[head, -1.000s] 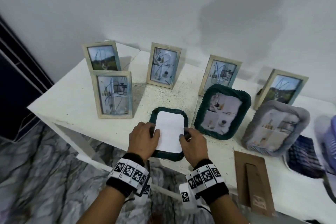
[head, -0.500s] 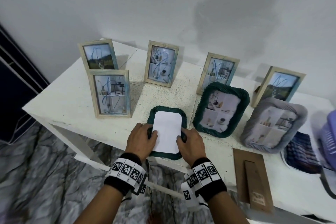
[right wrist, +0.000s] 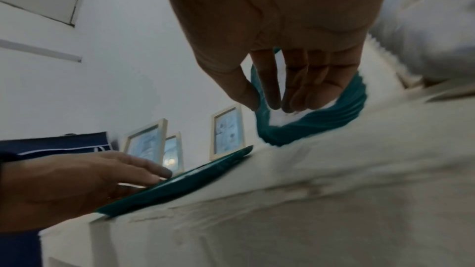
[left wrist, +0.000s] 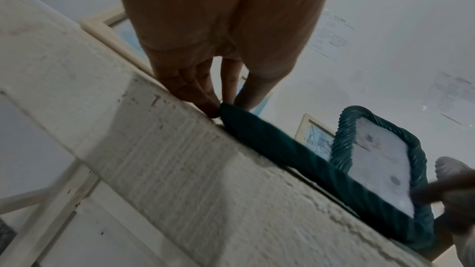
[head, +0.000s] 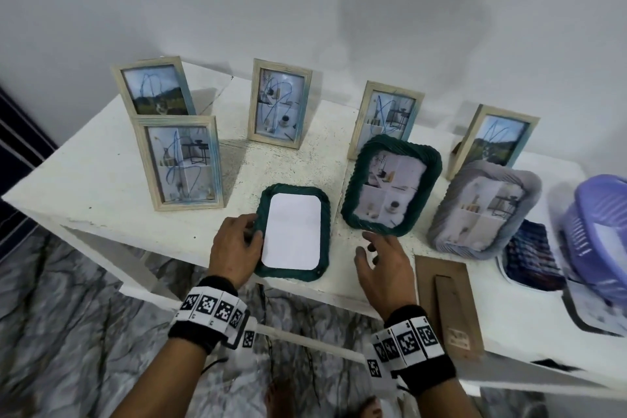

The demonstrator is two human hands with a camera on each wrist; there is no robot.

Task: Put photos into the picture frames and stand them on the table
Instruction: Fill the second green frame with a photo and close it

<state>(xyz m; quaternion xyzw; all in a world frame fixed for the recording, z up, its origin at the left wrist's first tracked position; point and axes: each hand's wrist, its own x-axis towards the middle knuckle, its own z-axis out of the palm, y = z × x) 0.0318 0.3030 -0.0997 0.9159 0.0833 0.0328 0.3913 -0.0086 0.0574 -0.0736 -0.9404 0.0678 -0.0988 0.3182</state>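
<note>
Head: your left hand [head: 234, 244] presses the flat green frame [head: 292, 270] with its white photo back [head: 292, 231] at the table [head: 101, 180] edge; right hand [head: 383, 268] hovers relaxed, empty | Left wrist: fingertips [left wrist: 205, 103] touch the frame rim; wall papers [left wrist: 331, 36] illegible | Right wrist: fingers [right wrist: 298, 88] loose, holding nothing.

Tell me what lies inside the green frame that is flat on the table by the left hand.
A white sheet fills the opening of the flat green frame, blank side up. Whether a picture is printed on its underside cannot be seen. The left hand rests on the frame's left edge.
</note>
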